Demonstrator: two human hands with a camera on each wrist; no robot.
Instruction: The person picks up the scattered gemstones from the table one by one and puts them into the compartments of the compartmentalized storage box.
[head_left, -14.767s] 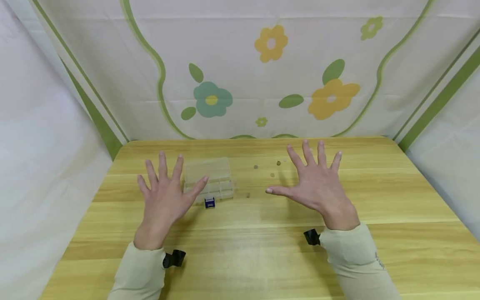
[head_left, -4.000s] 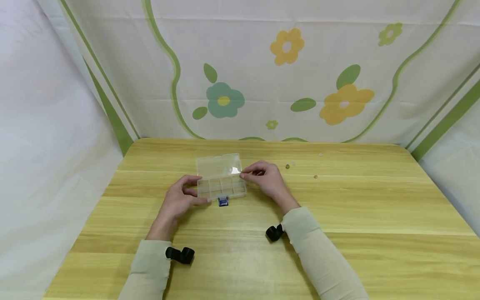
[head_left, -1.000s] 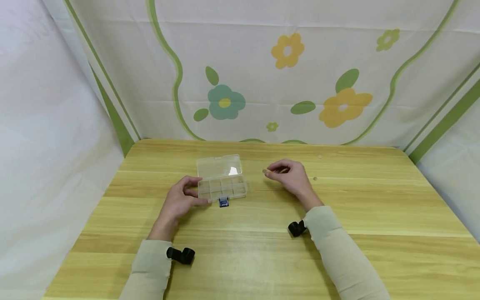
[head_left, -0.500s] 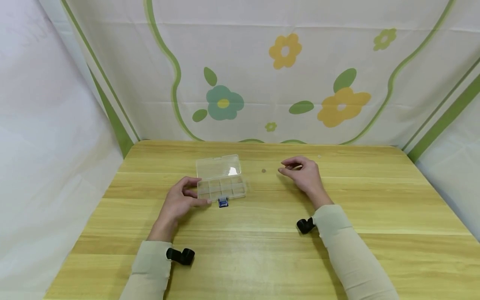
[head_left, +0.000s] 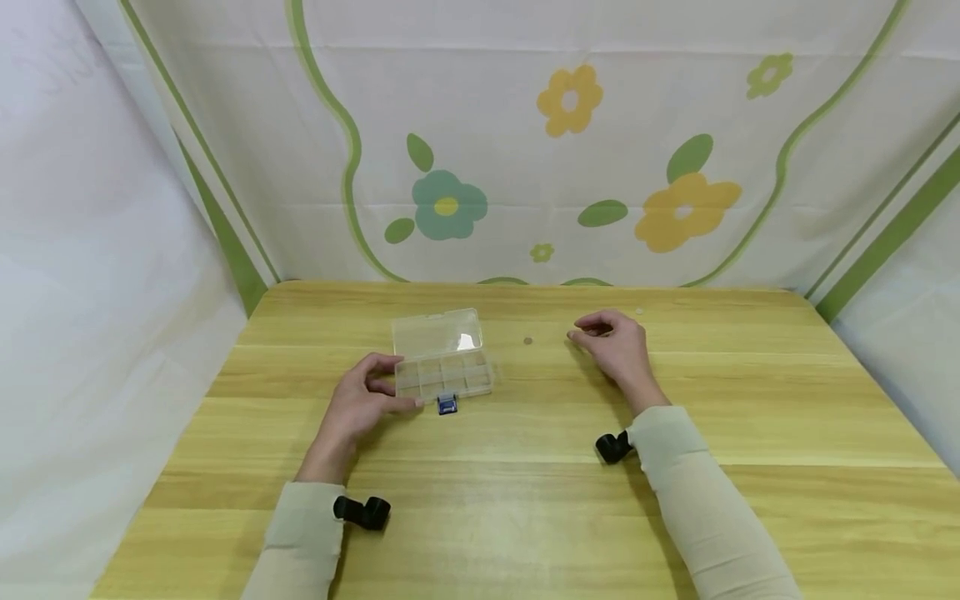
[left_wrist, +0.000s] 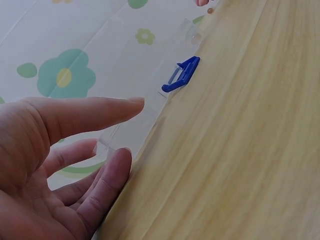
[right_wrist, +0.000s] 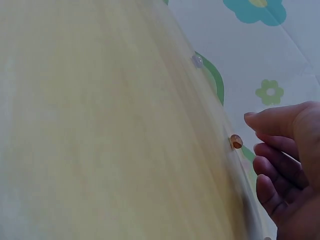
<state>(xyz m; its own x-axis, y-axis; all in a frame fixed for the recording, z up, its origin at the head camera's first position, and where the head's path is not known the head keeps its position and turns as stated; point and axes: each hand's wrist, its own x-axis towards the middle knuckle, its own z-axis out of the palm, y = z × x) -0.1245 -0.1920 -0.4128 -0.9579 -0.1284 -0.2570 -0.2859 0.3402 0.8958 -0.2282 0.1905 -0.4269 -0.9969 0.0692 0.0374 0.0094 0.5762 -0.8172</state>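
My left hand [head_left: 360,396] grips the left end of a clear plastic compartment box [head_left: 444,375]. Its thumb lies along the front edge and the other fingers are round the end. The hinged lid [head_left: 435,333] is tipped back, and a blue latch [left_wrist: 181,75] juts from the front. My right hand [head_left: 618,346] hovers low to the right of the box, fingers loosely bent. An amber bead [right_wrist: 236,142] rests on the table by its fingertips, outside the grasp. Beyond it in the right wrist view sits a clear bead [right_wrist: 198,61].
A small brownish bead [head_left: 528,340] lies between the box and my right hand. Near the back edge is a pale bead [head_left: 639,311]. The wooden table [head_left: 495,500] backs onto a flowered cloth [head_left: 510,150], with white cloth along both sides.
Both hands first hovered spread over the table. Since then the left has gripped the box. The right has gone from the box's corner, past the brownish bead, further right; the left stays put lately.
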